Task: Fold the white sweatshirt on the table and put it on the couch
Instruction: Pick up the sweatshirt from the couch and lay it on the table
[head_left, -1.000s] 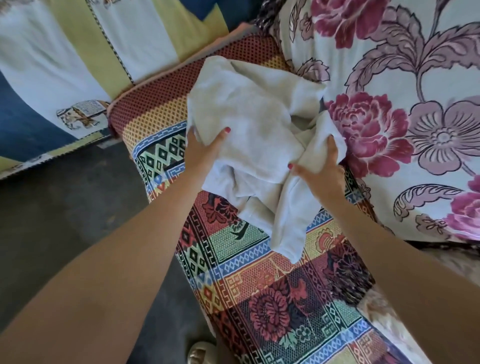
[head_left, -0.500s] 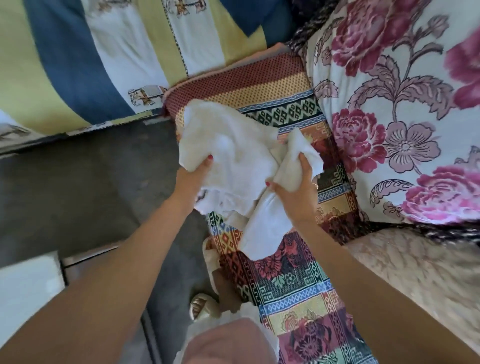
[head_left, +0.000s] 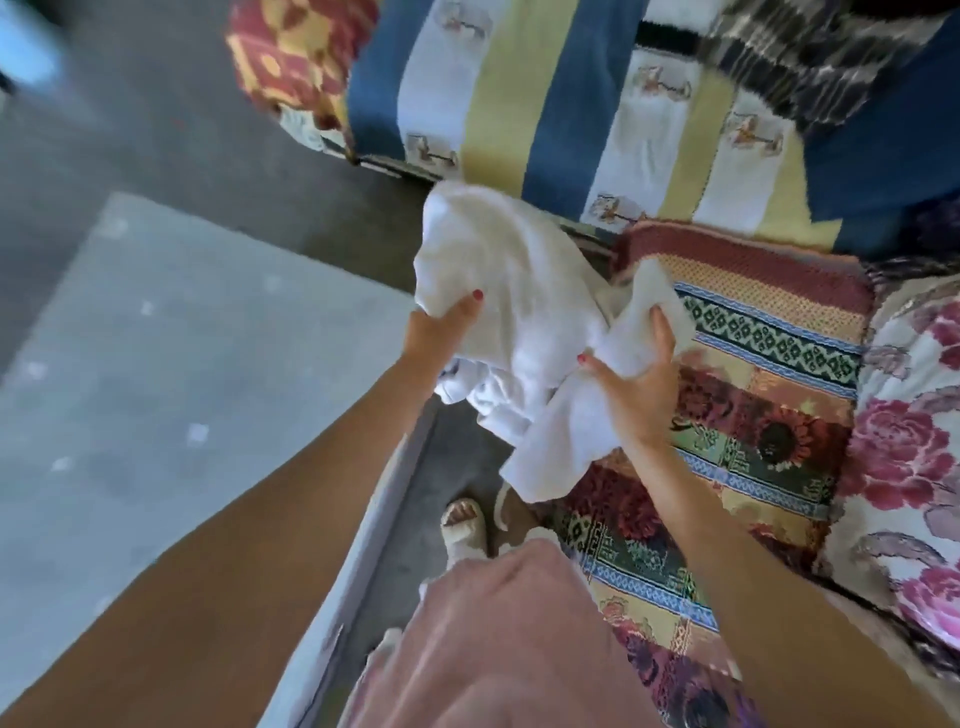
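The white sweatshirt (head_left: 524, 312) hangs bunched and crumpled in the air between both my hands, above the gap between the table and the couch. My left hand (head_left: 441, 332) grips its left side, thumb on top. A fold on its right side is clamped in my right hand (head_left: 636, 384), with loose cloth drooping below. The couch seat (head_left: 769, 374), covered in a patterned multicoloured throw, lies just right of the sweatshirt. The grey table top (head_left: 171, 374) is at the left.
A floral cushion (head_left: 914, 441) leans at the couch's right. A second couch with a blue, white and yellow striped cover (head_left: 571, 109) runs across the top. My feet in white sandals (head_left: 467, 525) stand on the dark floor between table and couch.
The sweatshirt has been lifted off the couch seat and carried left, toward the table. Both hands kept their grip. The view swung left, bringing the table into sight.
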